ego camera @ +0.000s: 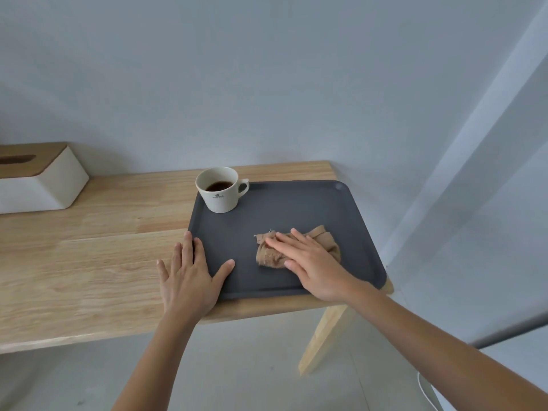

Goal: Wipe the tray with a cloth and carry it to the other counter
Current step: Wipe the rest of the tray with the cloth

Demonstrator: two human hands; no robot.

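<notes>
The tray (296,203) lies at the right end of the wooden surface (89,262). The right hand (314,262) presses flat on the cloth (268,256) near the tray's middle, fingers (278,243) straight and slightly spread. The left hand (189,277) rests on the tray's near-left corner, fingers spread, thumb on the tray. A cup (221,188) of dark liquid, probably coffee, stands at the far-left corner. A tissue box (38,179) sits far left.

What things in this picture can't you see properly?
- Tissue box: the head view's left edge cuts it off.
- Cup logo: too small to read.
- Cloth: partly hidden under the right hand.
- Tray near-left corner: the left hand covers it.
- The other counter: out of view.
</notes>
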